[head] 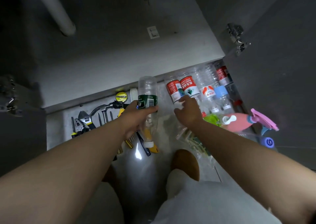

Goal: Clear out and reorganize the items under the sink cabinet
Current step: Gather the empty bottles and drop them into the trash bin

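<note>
My left hand grips an empty clear bottle with a dark green label, cap end toward me, above the floor in front of the cabinet. My right hand reaches to a row of empty plastic bottles lying side by side on the floor; its fingers touch a red-labelled bottle. Beside that lie another red-and-green-labelled bottle, a clear bottle with an orange-marked label and one with a light blue label. The cabinet floor is bare and grey.
Hand tools lie on the floor at left: pliers, a hammer, a yellow tape roll. A pink spray bottle and plastic bags sit at right. An open cabinet door stands right; a drain pipe hangs top left.
</note>
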Action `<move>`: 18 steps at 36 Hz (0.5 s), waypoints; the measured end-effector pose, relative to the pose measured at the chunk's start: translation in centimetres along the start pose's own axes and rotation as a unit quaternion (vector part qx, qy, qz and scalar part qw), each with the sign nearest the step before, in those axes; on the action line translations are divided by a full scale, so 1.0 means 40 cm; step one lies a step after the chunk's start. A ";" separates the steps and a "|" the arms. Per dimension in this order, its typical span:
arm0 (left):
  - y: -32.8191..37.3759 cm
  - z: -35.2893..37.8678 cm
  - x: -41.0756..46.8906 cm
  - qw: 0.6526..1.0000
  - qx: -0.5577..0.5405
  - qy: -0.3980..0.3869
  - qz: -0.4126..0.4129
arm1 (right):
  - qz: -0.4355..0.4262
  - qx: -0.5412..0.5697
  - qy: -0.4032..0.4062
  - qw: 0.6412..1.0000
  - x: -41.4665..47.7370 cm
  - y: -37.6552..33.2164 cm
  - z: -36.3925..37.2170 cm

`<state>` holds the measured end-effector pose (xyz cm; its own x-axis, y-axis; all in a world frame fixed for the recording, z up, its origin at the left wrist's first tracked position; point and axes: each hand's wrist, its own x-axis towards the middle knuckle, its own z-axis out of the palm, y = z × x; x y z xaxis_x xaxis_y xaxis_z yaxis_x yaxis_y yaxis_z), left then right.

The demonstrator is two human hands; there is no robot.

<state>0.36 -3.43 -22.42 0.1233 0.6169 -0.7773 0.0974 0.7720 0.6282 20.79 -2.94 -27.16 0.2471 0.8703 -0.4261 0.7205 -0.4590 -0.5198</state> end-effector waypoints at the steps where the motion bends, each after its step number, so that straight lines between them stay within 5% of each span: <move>1: -0.001 -0.008 0.002 1.000 -0.003 -0.005 0.000 | 0.015 -0.046 0.028 0.998 0.018 0.011 0.008; 11: -0.003 -0.039 0.025 1.000 -0.006 -0.025 0.003 | 0.095 -0.220 0.005 0.971 0.082 0.037 0.076; 18: 0.043 -0.003 0.013 0.999 -0.021 -0.032 0.022 | 0.099 -0.033 -0.067 0.992 0.040 0.011 0.043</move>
<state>0.49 -1.76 -21.77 0.1888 0.6411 -0.7439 0.0488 0.7504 0.6591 20.41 -2.07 -29.34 0.3022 0.7308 -0.6121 0.7081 -0.6019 -0.3691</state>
